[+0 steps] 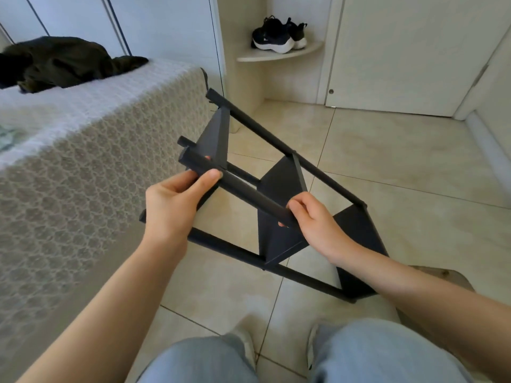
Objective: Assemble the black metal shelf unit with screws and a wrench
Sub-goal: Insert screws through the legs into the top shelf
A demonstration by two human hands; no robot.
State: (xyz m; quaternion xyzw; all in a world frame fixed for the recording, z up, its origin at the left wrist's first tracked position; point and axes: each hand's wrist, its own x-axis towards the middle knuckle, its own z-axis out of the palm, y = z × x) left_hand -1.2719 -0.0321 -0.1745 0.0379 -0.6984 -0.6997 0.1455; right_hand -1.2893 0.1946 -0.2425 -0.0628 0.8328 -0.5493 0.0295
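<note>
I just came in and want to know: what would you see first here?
You'd see the black metal shelf unit tilted over the floor mid-picture, with the left hand and right hand gripping its nearest pole. Next, black sneakers on the corner shelf behind, and dark clothing on the bed at left.

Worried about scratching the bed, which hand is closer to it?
Left. The left hand grips the black pole next to the bed; the right hand grips the same pole farther out, over the tiles.

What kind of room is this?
Likely a home bedroom: a bed with a white textured cover and dark clothing on it, sneakers on a corner shelf, a closed door, and a tiled floor.
</note>
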